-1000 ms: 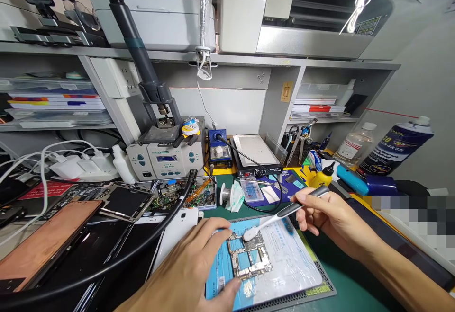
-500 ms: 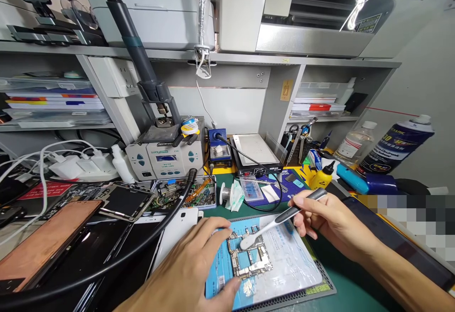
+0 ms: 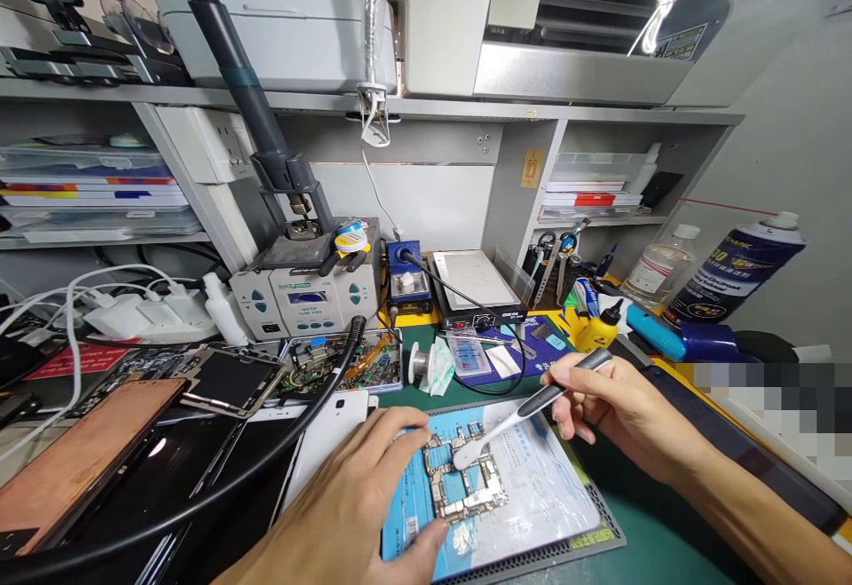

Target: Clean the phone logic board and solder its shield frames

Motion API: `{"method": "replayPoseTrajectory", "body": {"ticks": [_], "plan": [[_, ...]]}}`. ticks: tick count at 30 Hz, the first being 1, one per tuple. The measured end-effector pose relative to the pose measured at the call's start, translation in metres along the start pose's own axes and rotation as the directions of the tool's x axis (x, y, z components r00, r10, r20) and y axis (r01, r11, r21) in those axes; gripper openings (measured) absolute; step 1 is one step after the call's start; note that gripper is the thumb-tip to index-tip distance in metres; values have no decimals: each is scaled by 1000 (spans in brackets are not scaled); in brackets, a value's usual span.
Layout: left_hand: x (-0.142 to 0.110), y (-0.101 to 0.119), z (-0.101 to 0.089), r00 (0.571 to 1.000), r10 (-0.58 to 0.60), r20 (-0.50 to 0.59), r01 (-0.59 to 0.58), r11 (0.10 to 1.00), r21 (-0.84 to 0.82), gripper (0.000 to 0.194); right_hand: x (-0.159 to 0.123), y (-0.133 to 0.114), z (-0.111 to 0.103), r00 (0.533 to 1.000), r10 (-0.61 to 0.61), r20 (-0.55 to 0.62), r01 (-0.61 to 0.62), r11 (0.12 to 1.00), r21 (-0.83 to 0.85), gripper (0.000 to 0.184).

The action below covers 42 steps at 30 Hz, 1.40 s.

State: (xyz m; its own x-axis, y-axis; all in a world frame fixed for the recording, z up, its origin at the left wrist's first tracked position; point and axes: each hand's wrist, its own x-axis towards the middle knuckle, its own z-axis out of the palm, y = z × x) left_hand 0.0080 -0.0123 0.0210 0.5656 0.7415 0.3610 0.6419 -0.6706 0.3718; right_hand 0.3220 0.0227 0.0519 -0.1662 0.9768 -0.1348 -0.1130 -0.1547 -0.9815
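A toothbrush (image 3: 493, 434) with a white neck and a dark grey handle is held in my right hand (image 3: 599, 399), the fingers closed round the handle. Its head lies face down over the middle of a phone circuit board (image 3: 469, 501); the bristles are hidden. My left hand (image 3: 373, 478) holds the board at its left side, fingertips by the upper left corner and thumb by the lower edge. Beneath the board is a blue and white printed packet (image 3: 552, 487), lying on a grey perforated mat (image 3: 609, 527).
Behind the board stand a solder spool (image 3: 421, 363) and a tray of circuit boards (image 3: 399, 372). A black hose (image 3: 266, 452) crosses the left side over several phones. A yellow bottle (image 3: 599, 328) and a spray can (image 3: 732, 270) stand at the right.
The toothbrush head has shifted very slightly to the right on the board. The whole view has slid a little to the left; my left hand stays at the board.
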Motion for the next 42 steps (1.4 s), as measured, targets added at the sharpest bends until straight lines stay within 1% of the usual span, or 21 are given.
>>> {"method": "replayPoseTrajectory", "body": {"ticks": [5,10,20,34,42], "plan": [[-1,-1,0,1000,-9,9,9,1000,8,54,1,-3,-3,1000,-1,-28,2,1000,8,35],[-3,-2,1,1000,-11,19,10,1000,19,59,5,-4,-7,997,-1,-78,2,1000,15,31],[-3,-2,1,1000,-7,2,7,1000,13,56,7,-5,-15,990,-16,-141,20,1000,23,28],[-3,-1,2,1000,-10,6,10,1000,6,56,9,-5,-14,987,-31,-157,39,998,46,29],[-4,0,1,999,-23,32,23,1000,-3,57,6,-2,-14,994,-21,-108,28,998,60,29]]}}
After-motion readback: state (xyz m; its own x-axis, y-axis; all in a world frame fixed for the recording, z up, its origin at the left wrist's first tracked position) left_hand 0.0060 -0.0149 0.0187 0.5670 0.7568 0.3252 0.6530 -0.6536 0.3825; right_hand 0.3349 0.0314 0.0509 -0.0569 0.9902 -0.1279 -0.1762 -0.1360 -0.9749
